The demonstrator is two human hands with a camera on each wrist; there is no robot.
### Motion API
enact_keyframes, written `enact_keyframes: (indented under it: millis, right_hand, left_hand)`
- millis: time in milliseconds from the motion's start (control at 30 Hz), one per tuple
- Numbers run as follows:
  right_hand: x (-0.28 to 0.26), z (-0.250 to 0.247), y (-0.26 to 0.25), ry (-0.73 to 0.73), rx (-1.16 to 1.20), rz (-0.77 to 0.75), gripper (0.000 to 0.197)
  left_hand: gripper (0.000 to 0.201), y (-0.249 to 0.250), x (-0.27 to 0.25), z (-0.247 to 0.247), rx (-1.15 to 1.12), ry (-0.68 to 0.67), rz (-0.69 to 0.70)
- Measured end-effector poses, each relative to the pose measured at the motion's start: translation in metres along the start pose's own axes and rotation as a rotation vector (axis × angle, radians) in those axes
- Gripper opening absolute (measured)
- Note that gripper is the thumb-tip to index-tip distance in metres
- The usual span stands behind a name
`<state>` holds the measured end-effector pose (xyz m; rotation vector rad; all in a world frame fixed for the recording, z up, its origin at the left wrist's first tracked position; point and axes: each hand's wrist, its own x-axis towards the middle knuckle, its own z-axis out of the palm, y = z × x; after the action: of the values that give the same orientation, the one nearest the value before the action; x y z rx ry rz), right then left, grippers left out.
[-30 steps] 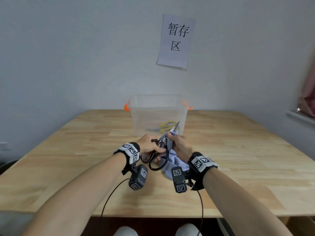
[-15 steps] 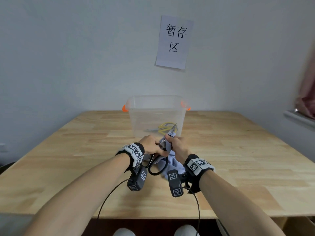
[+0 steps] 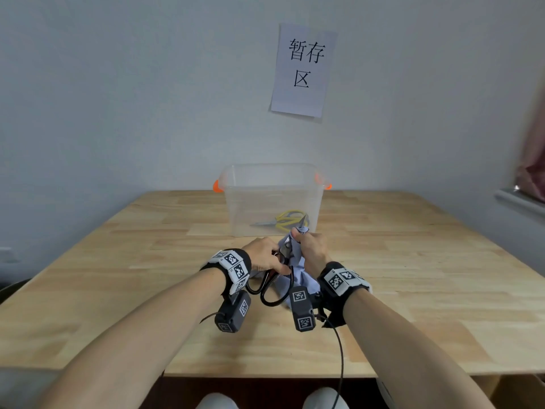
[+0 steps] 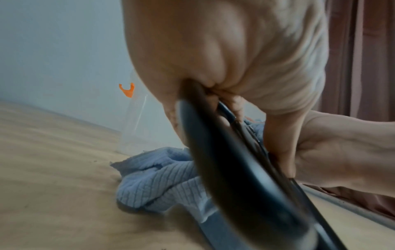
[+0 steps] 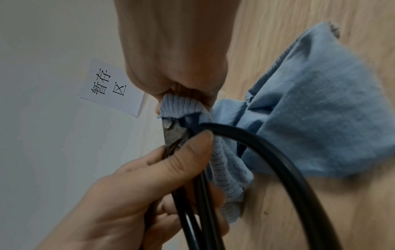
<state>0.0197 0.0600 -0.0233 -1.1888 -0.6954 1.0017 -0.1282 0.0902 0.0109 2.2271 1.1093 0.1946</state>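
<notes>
- Near the front middle of the wooden surface (image 3: 124,278), the left hand (image 3: 261,256) and the right hand (image 3: 313,246) meet over a blue cloth (image 3: 299,280)
- The left hand grips black scissors (image 3: 285,250) just below the screw, with its thumb and fingers curled round the two black handle bars
- The big black handle loops hang down toward 6 o'clock, between the two wrists
- The black scissors point up and away toward 12 o'clock, and the shiny tip sticks out above the right hand
- The right hand is squeezed tight round the blue cloth, and the cloth is wrapped round the blades
- The right hand sits at 3 o'clock from the left hand, just beside it
- The rest of the blue cloth hangs down from the right hand and lies bunched on the surface, behind the handle loops
- At 12 o'clock from the hands stands a clear box (image 3: 244,202) with orange clips (image 3: 217,185) on its sides, a little past the scissors tip
- Some yellow scissors (image 3: 287,221) lie in the bottom of the clear box
- Higher up at 12 o'clock, a white paper sign (image 3: 303,95) with black writing hangs on the wall (image 3: 118,84)
- Far off at 3 o'clock, a pink curtain (image 3: 535,172) shows at the edge of the head view
- Each wrist wears a black band (image 3: 236,267) with black and white square marks
</notes>
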Motion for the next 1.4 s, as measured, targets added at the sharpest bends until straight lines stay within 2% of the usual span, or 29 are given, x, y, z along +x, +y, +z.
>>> enact_keyframes:
  millis: [200,300,400,433,533,933,1067,1167,1400]
  right_hand:
    - [0.001,-0.001,0.001,0.032,0.052,0.043,0.029]
    - [0.011,-0.002,0.006,0.079,0.01,0.025,0.02]
    - [0.05,-0.014,0.034,0.078,0.039,0.042,0.049]
    - [0.053,-0.014,0.036,0.069,0.055,0.053,0.048]
    - [0.013,0.0,0.005,0.132,0.05,0.043,0.016]
    - [0.01,0.003,-0.005,0.17,-0.011,0.105,0.019]
    - [0.024,0.0,0.009,0.2,0.09,0.085,0.021]
    - [0.038,-0.004,0.02,0.192,0.083,0.076,0.022]
    - [0.032,-0.005,0.009,0.166,-0.072,0.071,0.022]
  left_hand:
    - [0.032,0.0,0.0,0.004,0.034,-0.024,0.008]
    - [0.035,0.001,0.0,0.004,0.044,-0.044,0.009]
    - [0.032,0.002,0.0,0.004,0.055,-0.062,0.022]
    - [0.032,0.003,-0.001,0.003,0.064,-0.063,0.022]
    - [0.035,0.005,-0.003,0.003,0.092,-0.066,0.011]
    - [0.037,0.008,-0.008,0.001,0.068,-0.093,-0.003]
    - [0.041,0.006,-0.007,0.003,0.082,-0.113,-0.013]
    - [0.041,0.005,-0.007,0.003,0.078,-0.123,0.004]
    - [0.045,0.001,-0.003,0.006,0.097,-0.138,0.022]
